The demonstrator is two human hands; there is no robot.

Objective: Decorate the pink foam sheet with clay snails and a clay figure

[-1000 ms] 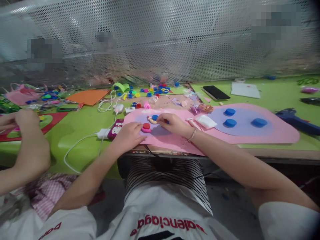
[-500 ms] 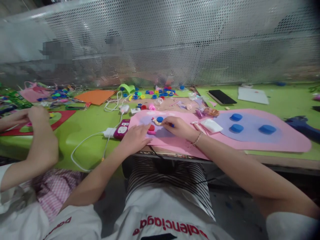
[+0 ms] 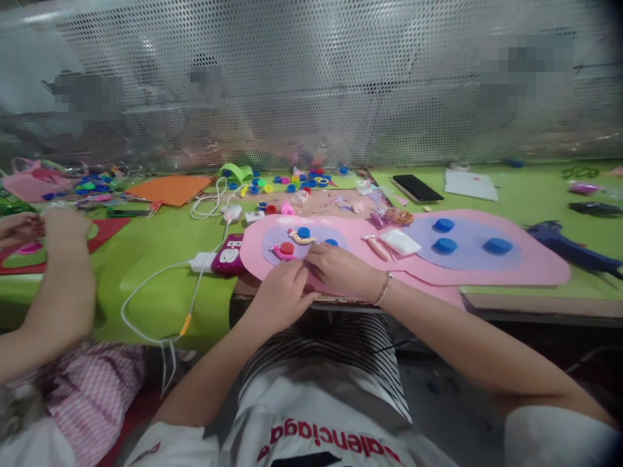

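Observation:
Both hands meet at the front edge of a pink paper (image 3: 253, 243) with a purple oval (image 3: 269, 237). My left hand (image 3: 282, 293) and my right hand (image 3: 344, 270) have their fingertips bent together; anything between them is hidden. Just beyond them on the oval lie a red cap (image 3: 287, 248) against a pink clay-like snail body (image 3: 281, 255), and a blue cap (image 3: 304, 232) against a cream snail body (image 3: 305, 241). Another blue cap (image 3: 331, 243) shows partly behind my right fingers. Right of that hand are cream strips (image 3: 378, 247) and a white packet (image 3: 400, 242).
Blue caps (image 3: 444, 246) sit on a second purple oval (image 3: 481, 258) at right, near a blue glue gun (image 3: 579, 246). A phone (image 3: 417, 188), loose bottle caps (image 3: 292, 188), a purple device (image 3: 228, 255) and white cables (image 3: 146, 331) lie around. Another person's arm (image 3: 68, 279) is at left.
My right hand has left the cream snail body and come nearer the table edge, uncovering a blue cap. My left hand has moved off the red cap to meet it. The view has shifted right.

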